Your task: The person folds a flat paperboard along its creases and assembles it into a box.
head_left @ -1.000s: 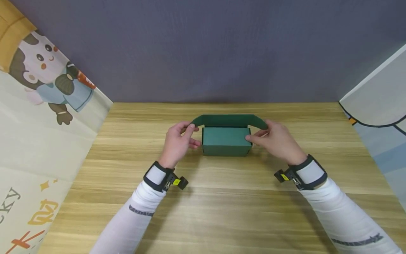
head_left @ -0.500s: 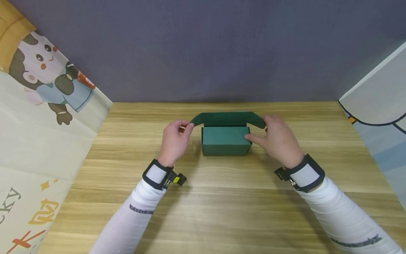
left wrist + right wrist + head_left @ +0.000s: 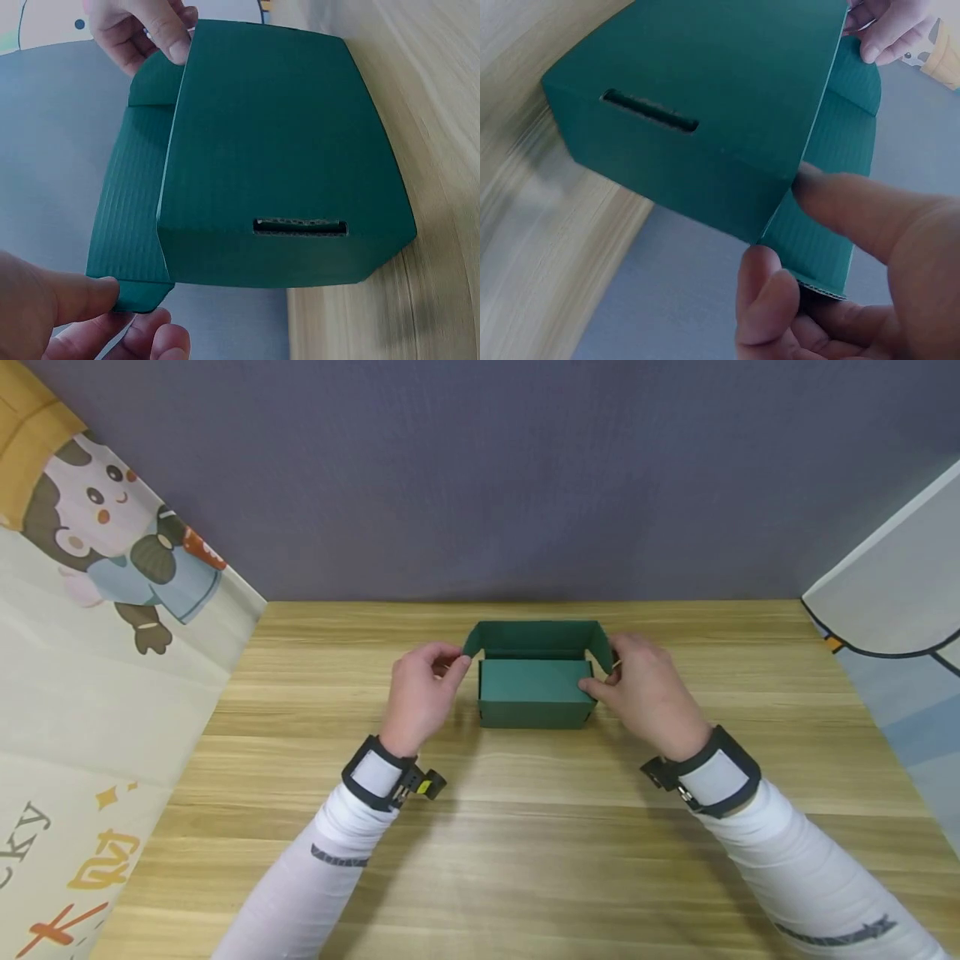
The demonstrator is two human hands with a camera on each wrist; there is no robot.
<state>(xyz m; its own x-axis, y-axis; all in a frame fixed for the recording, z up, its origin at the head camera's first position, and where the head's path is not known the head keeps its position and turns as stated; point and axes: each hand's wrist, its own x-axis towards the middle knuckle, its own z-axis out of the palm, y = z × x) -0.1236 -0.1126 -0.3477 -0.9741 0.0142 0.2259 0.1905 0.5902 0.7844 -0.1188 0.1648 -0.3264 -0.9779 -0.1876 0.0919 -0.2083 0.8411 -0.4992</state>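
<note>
A green cardboard box (image 3: 534, 682) stands on the wooden table, its lid (image 3: 537, 635) raised along the back. At the left, my left hand (image 3: 420, 697) pinches the lid's side flap (image 3: 141, 295) between thumb and fingers. My right hand (image 3: 651, 689) is at the opposite flap (image 3: 602, 647). Its thumb (image 3: 847, 206) presses at the box's top edge, while the fingers curl round the flap's outer side. Both flaps bend forward from the lid. The wrist views show a narrow slot near a bottom edge of the box. What lies inside the box is hidden.
The wood-grain table (image 3: 525, 852) extends toward me and to both sides. Behind it rises a dark grey-blue backdrop (image 3: 510, 477). A printed cartoon sheet (image 3: 90, 677) borders the left, and another printed panel (image 3: 900, 610) borders the right.
The lid has tipped up a little, and its two side flaps have swung inward from splayed to nearly forward. Both hands have moved closer to the box with the flaps.
</note>
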